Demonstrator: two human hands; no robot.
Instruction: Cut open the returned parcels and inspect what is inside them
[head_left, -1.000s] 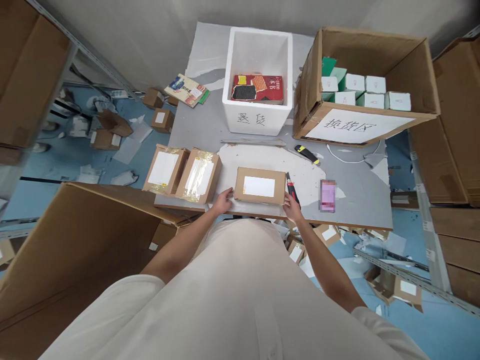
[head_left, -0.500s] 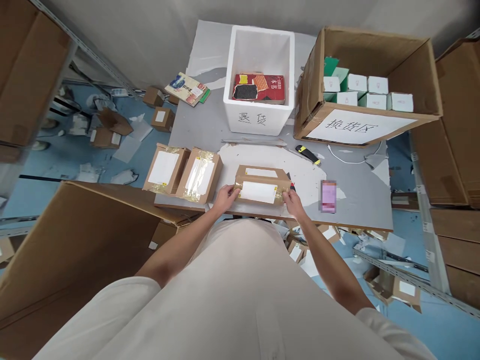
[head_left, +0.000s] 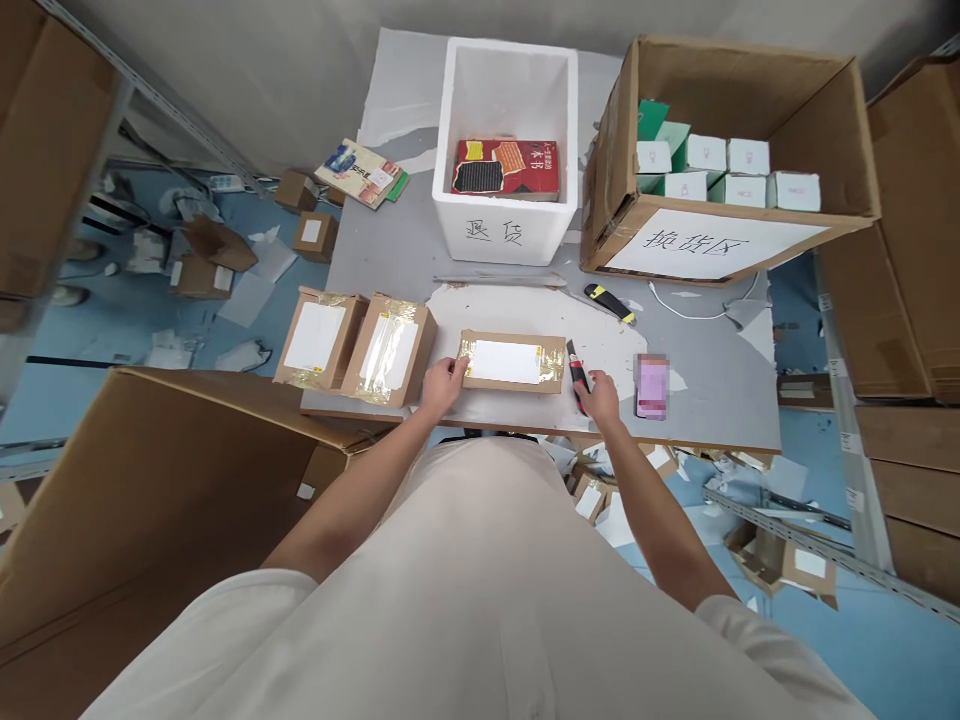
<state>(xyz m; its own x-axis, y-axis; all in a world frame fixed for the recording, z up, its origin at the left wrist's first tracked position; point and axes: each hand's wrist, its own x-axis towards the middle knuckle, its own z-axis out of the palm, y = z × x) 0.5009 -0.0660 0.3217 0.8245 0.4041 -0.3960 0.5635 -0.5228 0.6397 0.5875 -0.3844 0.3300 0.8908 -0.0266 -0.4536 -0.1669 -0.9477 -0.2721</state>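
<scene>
A small taped cardboard box [head_left: 513,376] with a white label lies flat near the table's front edge. My left hand [head_left: 444,386] is closed on its left end, thumb by the top edge. To the right of the box is a red and black utility knife [head_left: 577,369], its tip pointing away from me. My right hand [head_left: 601,400] has its thumb and fingers at the knife's handle, which they partly cover. Two more taped boxes with labels, one at the left [head_left: 315,340] and another beside it [head_left: 391,352], stand left of my left hand.
A white foam box [head_left: 504,232] holding red books stands behind. Beside it, a large carton [head_left: 720,250] holds several white and green boxes. A yellow and black cutter [head_left: 609,302], a phone [head_left: 652,388] and books [head_left: 360,172] lie on the table. A big open carton [head_left: 150,480] stands at left.
My right hand has let go of the box's right end and moved right to the utility knife. The box now rests flat with its label up; my left hand stays at its left end.
</scene>
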